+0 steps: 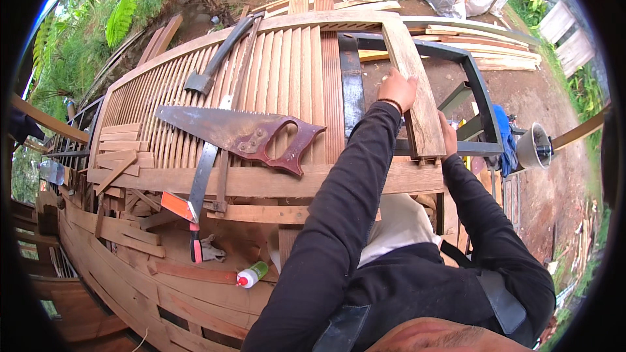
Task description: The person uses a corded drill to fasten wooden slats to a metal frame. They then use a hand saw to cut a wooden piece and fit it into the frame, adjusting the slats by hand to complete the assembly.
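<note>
A louvered wooden panel (274, 179) with many thin slats lies across the work surface before me. At its right end a thick wooden rail (417, 85) crosses the frame. My left hand (399, 88) is closed over this rail's upper left part. My right hand (448, 135) is closed against the rail's right side near its close end; some fingers are hidden behind the wood. A handsaw (228, 132) with a reddish-brown handle lies flat on the slats. Beyond it rest a black-handled tool with a flat head (199, 83) and a long metal bar clamp (244, 72).
A metal-bladed square with an orange stock (177, 206) leans at the panel's near edge. Close by are a red-and-black handle (196, 248) and a green-and-white bottle (253, 275). A black metal frame (486, 101) extends rightward. Stacked planks (482, 45) lie beyond; a bucket-like container (535, 146) hangs right.
</note>
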{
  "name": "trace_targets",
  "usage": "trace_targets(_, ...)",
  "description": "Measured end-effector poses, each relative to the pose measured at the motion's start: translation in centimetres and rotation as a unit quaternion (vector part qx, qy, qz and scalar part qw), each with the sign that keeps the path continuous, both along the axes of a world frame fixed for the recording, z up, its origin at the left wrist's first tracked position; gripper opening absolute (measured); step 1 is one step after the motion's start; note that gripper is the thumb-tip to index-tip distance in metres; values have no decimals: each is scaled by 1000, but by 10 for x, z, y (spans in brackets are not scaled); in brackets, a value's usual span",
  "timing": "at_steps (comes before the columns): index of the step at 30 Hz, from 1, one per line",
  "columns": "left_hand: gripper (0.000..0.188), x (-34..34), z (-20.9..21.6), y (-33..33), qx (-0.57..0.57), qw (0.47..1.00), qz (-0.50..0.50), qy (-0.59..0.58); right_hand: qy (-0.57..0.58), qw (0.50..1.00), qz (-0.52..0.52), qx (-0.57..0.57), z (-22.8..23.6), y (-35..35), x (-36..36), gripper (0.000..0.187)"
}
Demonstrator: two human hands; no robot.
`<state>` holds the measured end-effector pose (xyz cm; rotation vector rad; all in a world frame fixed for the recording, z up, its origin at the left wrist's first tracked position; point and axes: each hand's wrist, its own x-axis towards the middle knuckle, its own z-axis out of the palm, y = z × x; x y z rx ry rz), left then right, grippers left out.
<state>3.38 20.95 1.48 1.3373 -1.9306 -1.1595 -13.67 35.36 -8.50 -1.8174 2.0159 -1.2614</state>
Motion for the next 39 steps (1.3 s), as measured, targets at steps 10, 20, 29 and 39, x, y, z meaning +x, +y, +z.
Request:
trace_targets(10, 77, -18, 4, 10, 24, 999, -21, -14, 25, 999, 18, 12, -54, 1, -65, 60)
trace_targets(20, 67, -3, -16, -17, -8, 1000, -16, -17, -301, 940, -56, 149, 2, -18, -7, 38)
trace_targets(29, 81, -1, 8, -1, 76, 997, -20, 14, -544, 828, 77, 114, -22, -25, -42, 43)
trace_targets(39, 72, -3, -8, -7, 47, 998, -10, 28, -509, 841, -78, 167, 0, -79, -57, 59)
